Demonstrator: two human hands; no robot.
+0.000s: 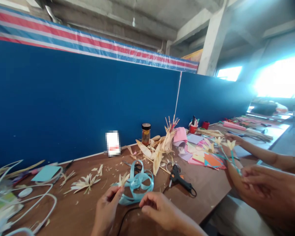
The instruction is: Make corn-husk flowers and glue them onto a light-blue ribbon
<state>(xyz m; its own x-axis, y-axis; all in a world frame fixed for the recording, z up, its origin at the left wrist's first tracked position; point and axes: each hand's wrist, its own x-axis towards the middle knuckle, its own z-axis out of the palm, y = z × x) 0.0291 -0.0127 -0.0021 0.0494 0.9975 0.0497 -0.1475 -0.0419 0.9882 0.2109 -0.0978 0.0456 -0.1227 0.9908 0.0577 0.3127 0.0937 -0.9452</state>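
Note:
Between the thumb and fingers of my left hand [108,207] is a small pale dried-husk flower [123,180], petals pointing up. My right hand [162,209] is to its right with the fingers curled and thumb close to the fingertips; whether anything is in that pinch I cannot make out. Just beyond both hands lies a loose coil of light blue ribbon [147,180]. A black glue gun [180,181] rests on the table to the right of the ribbon. Dark-handled scissors [137,167] lie partly hidden behind the coil.
A larger husk flower [85,183] lies to the left, near white cables [52,200]. Behind are a dark-lidded jar [146,135], dried husks [159,150] and coloured paper [199,157]. At right, another person's hands [258,178] hold husk flowers on green stems [232,157]. A blue partition [88,98] backs the table.

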